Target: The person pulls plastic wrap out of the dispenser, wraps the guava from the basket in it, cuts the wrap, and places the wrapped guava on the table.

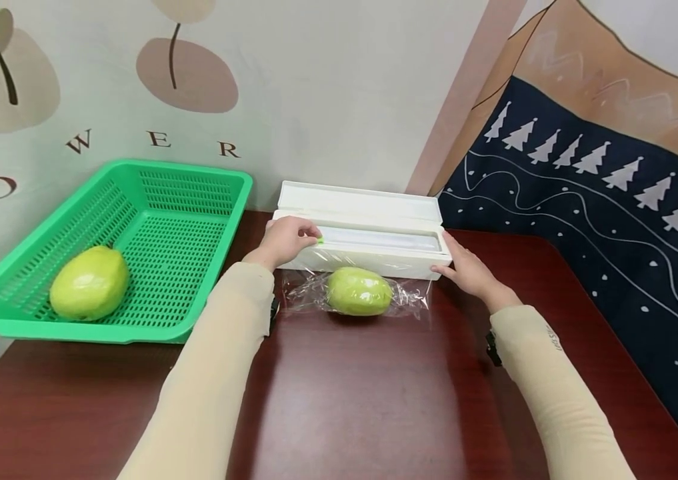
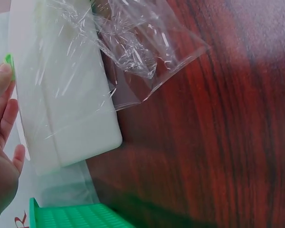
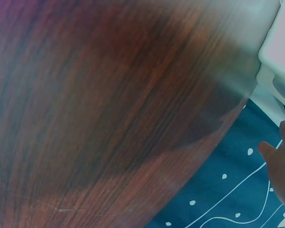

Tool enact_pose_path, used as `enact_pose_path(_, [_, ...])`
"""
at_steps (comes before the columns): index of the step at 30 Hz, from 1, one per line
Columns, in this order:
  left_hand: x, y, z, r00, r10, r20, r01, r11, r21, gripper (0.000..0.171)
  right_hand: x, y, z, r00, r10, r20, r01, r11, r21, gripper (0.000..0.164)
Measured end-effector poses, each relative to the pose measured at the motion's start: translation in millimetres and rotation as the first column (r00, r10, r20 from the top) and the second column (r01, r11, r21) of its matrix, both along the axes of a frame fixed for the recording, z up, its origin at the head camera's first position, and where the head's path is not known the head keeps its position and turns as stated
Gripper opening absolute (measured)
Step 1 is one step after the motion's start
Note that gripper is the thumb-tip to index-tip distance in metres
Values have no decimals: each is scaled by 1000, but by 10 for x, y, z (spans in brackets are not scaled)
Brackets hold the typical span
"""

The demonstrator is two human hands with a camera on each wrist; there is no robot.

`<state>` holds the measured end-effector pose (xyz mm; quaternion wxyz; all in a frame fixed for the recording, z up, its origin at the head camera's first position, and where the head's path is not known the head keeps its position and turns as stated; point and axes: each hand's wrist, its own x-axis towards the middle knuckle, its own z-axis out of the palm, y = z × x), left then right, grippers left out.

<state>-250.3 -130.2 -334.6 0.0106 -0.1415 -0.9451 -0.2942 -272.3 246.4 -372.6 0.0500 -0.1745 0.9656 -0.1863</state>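
Note:
A white cling film box lies across the table, its lid raised at the back and a roll of film inside. At its left end my left hand pinches a small green slider on the box edge between thumb and fingers. My right hand grips the box's right end, thumb at the front corner and fingers along the side. Clear film hangs over the front onto the table. In front of the box sits a smooth yellow-green fruit covered by that film.
On the left stands a green plastic basket with another yellow-green fruit in it. Behind the dark red wooden table hangs a printed cloth. A navy cloth with white trees borders the right edge.

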Motion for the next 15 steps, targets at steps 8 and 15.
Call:
enact_pose_path(8, [7, -6, -66, 999, 32, 7, -32, 998, 57, 15, 10, -9, 7, 1000, -1, -1, 1, 1000, 5, 86])
enact_pose_path(15, [23, -28, -69, 999, 49, -17, -47, 996, 72, 15, -3, 0, 8, 1000, 7, -7, -7, 1000, 1, 87])
